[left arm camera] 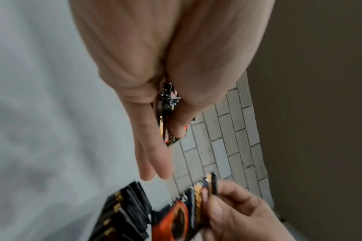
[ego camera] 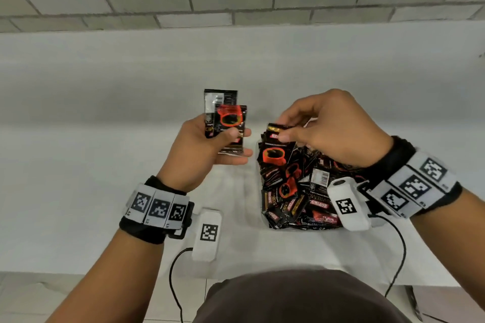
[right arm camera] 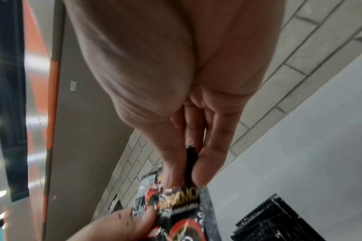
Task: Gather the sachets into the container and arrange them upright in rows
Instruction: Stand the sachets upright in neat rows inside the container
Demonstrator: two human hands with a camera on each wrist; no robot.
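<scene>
- The left hand (ego camera: 207,149) is raised above the white table (ego camera: 105,165), to the left of the container; its thumb and fingers clamp a small fan of held sachets (ego camera: 228,123), one showing its back with a barcode, the front one a red cup.
- In the left wrist view, the thumb presses those packets against the fingers, whose tips stretch out beyond them.
- The right hand (ego camera: 328,128) hovers over the far left corner of the container (ego camera: 265,217); thumb and fingertips pinch the top edge of a single sachet (ego camera: 275,147), which hangs upright with its red cup facing the camera.
- The container stands near the table's front edge, right of centre, and holds a loose heap of piled sachets (ego camera: 296,191) lying at mixed angles.
- At the container's far left corner, a few packets stand on edge side by side.
</scene>
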